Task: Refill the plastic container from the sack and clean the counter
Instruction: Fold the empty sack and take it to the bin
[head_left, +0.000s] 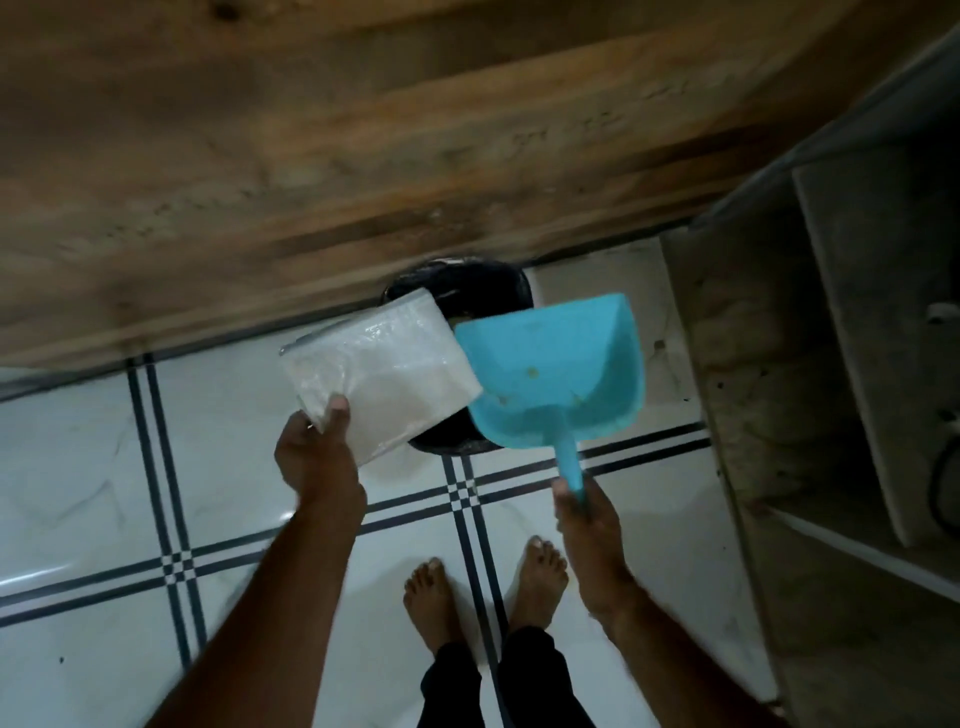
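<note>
Dustpan (550, 374) and white sack (384, 374) both hang right over the black bin (467, 283), presumably so sweepings and perhaps the sack drop straight in. The right hand (587, 519) is wrapped round the dustpan's handle on the bin's near side; the left hand (311, 447) pinches the sack's near corner, thumb on top. No plastic container shows anywhere around the bin.
</note>
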